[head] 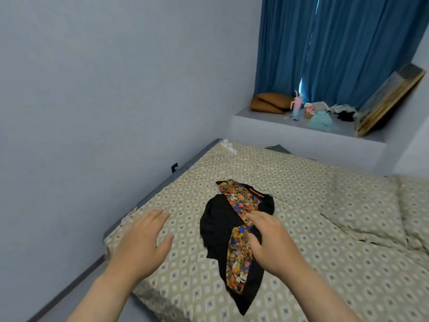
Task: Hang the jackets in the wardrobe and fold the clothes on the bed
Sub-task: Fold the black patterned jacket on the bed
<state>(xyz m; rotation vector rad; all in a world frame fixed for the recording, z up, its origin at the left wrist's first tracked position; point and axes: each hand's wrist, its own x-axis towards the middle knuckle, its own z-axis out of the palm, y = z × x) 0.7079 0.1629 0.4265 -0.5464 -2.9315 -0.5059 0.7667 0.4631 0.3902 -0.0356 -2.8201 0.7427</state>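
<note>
Since the black garment (216,224) was lying rumpled on the bed (325,263), over toward the wall side with its flowery strip (239,198) turned up, I'd guess it got dropped there to be flattened out before folding. The right hand (269,233) sat on top of it with a narrow grip, fingers and thumb bent onto that flowery strip in what looked like a pinch on the cloth, probably to tug it straight. The left hand (141,235) was just beside it over bare bedspread, grip wide and holding nothing, ready to smooth things I reckon.
</note>
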